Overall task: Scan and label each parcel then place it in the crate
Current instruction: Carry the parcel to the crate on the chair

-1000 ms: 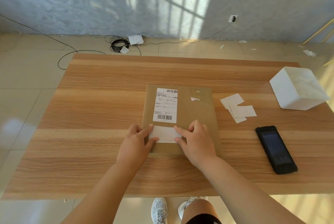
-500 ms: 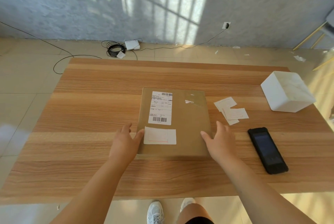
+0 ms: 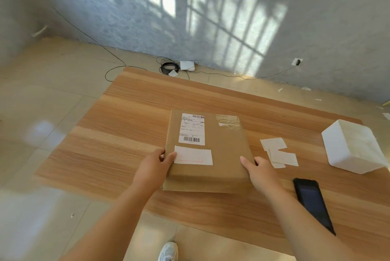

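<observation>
Centrally on the table (image 3: 126, 134): one brown parcel (image 3: 223, 155), lying flat. Printed label (image 3: 192, 129) on its far left; blank label (image 3: 193, 155) stuck just below; clear tape (image 3: 229, 122) at the far right corner.
Left hand (image 3: 154, 168): grips the parcel's left edge, thumb on top touching the blank label, fingers curled round the side.
Right hand (image 3: 261, 173): grips the right edge, thumb on top, fingers curled round the side.
Right of the parcel: loose labels (image 3: 278, 152), black scanner (image 3: 312, 201), white box (image 3: 354, 146).
</observation>
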Available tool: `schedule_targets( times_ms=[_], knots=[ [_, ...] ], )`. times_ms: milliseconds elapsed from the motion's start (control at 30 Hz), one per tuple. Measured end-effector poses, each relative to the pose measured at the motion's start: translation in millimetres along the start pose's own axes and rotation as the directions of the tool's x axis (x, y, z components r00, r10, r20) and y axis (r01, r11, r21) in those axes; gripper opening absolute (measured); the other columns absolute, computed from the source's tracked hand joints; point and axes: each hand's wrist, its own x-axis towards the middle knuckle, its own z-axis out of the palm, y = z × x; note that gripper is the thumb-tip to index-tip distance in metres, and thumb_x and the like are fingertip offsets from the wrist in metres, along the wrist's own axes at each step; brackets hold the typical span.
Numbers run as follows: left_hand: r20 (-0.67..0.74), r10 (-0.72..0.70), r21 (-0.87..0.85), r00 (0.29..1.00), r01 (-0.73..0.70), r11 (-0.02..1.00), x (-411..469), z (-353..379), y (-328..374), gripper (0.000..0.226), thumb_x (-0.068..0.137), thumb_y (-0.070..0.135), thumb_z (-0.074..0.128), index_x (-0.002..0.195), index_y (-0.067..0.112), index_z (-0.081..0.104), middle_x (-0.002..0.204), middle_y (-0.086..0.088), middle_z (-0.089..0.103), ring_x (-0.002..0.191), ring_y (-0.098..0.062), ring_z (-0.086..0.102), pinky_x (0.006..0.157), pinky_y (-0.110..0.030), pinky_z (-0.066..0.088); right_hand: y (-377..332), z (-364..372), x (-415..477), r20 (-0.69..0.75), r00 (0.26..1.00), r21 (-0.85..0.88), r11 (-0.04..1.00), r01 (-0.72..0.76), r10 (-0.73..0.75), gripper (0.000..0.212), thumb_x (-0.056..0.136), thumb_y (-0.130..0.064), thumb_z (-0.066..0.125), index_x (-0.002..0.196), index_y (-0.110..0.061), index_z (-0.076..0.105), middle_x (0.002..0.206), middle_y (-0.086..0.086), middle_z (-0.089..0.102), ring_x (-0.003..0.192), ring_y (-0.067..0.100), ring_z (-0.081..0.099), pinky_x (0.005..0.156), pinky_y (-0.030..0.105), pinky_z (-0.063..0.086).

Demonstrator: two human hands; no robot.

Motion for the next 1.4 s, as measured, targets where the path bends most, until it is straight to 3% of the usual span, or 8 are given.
schedule_targets(
  times_ms=[100, 200, 367, 533, 667, 800, 1000, 1400],
  knots=[
    [-0.097, -0.036, -0.053, 0.995, 0.031, 0.998, -22.0, -19.0, -6.4, 0.022, 0.092, 0.045, 0.049, 0.105, 0.029, 0.056, 0.095, 0.009, 0.066, 0.082, -0.009, 0.062, 0.074, -0.034, 0.053, -29.6, 1.0, -9.4, 0.043, 0.992, -0.020, 0.992, 0.121, -0.120, 0.040, 0.093, -0.053, 0.047, 0.112, -0.020, 0.060, 0.096, -0.006, 0.066, 0.082, 0.015, 0.063, 0.062, 0.032, 0.047],
    [-0.218, -0.073, -0.132, 0.973, 0.045, 0.990, -44.7, -45.2, -17.7, 0.031, 0.093, 0.042, 0.050, 0.117, 0.025, 0.058, 0.091, 0.013, 0.063, 0.081, -0.004, 0.060, 0.066, -0.025, 0.048, -62.5, 13.7, -21.7, 0.100, 0.966, -0.030, 0.969, 0.244, -0.240, 0.031, 0.095, -0.049, 0.047, 0.108, -0.022, 0.056, 0.093, -0.009, 0.063, 0.079, 0.010, 0.059, 0.058, 0.027, 0.042],
    [-0.404, -0.193, -0.290, 0.894, 0.075, 0.954, -83.5, -102.4, -56.8, 0.035, 0.093, 0.037, 0.052, 0.123, 0.021, 0.058, 0.090, 0.015, 0.060, 0.077, 0.004, 0.054, 0.058, -0.015, 0.038, -117.5, 63.9, -46.8, 0.213, 0.880, -0.034, 0.897, 0.440, -0.424, 0.051, 0.086, -0.064, 0.048, 0.117, -0.025, 0.060, 0.104, -0.007, 0.066, 0.091, 0.016, 0.063, 0.074, 0.037, 0.053],
    [-0.545, -0.282, -0.369, 0.790, 0.076, 0.926, -125.2, -165.5, -113.5, 0.032, 0.093, 0.036, 0.052, 0.121, 0.021, 0.059, 0.102, 0.006, 0.064, 0.085, -0.007, 0.060, 0.061, -0.016, 0.040, -170.8, 140.5, -80.8, 0.340, 0.755, -0.008, 0.802, 0.598, -0.560, 0.060, 0.076, -0.076, 0.046, 0.111, -0.030, 0.061, 0.105, -0.010, 0.066, 0.098, 0.015, 0.062, 0.086, 0.044, 0.053],
    [-0.614, -0.363, -0.413, 0.701, 0.106, 0.905, -155.7, -222.9, -172.0, 0.029, 0.092, 0.038, 0.053, 0.116, 0.023, 0.060, 0.100, 0.007, 0.064, 0.085, -0.007, 0.060, 0.066, -0.020, 0.044, -219.3, 211.8, -126.8, 0.427, 0.640, 0.029, 0.718, 0.696, -0.638, 0.038, 0.086, -0.061, 0.051, 0.099, -0.027, 0.062, 0.098, -0.009, 0.065, 0.092, 0.015, 0.060, 0.071, 0.031, 0.047],
    [-0.649, -0.408, -0.433, 0.642, 0.129, 0.892, -183.0, -287.9, -236.4, 0.031, 0.090, 0.044, 0.053, 0.115, 0.027, 0.062, 0.101, 0.008, 0.067, 0.088, -0.010, 0.064, 0.079, -0.035, 0.051, -260.4, 287.6, -176.2, 0.514, 0.552, 0.076, 0.675, 0.733, -0.657, 0.021, 0.092, -0.048, 0.054, 0.090, -0.029, 0.061, 0.090, -0.013, 0.065, 0.084, 0.006, 0.060, 0.064, 0.024, 0.043],
    [-0.686, -0.458, -0.484, 0.565, 0.116, 0.867, -215.5, -372.3, -308.4, 0.025, 0.093, 0.034, 0.052, 0.111, 0.020, 0.062, 0.096, 0.004, 0.067, 0.083, -0.009, 0.063, 0.061, -0.018, 0.041, -314.7, 400.7, -242.9, 0.602, 0.459, 0.130, 0.647, 0.752, -0.654, 0.019, 0.092, -0.046, 0.055, 0.085, -0.029, 0.062, 0.084, -0.010, 0.069, 0.079, 0.009, 0.064, 0.075, 0.035, 0.054],
    [-0.661, -0.580, -0.575, 0.476, 0.175, 0.799, -194.8, -538.2, -446.0, 0.030, 0.092, 0.039, 0.052, 0.114, 0.021, 0.062, 0.097, 0.005, 0.068, 0.086, -0.010, 0.064, 0.066, -0.022, 0.045, -440.8, 607.9, -304.2, 0.697, 0.345, 0.141, 0.591, 0.794, -0.629, 0.024, 0.092, -0.046, 0.055, 0.088, -0.025, 0.065, 0.083, -0.009, 0.069, 0.079, 0.013, 0.064, 0.065, 0.031, 0.047]
  ],
)
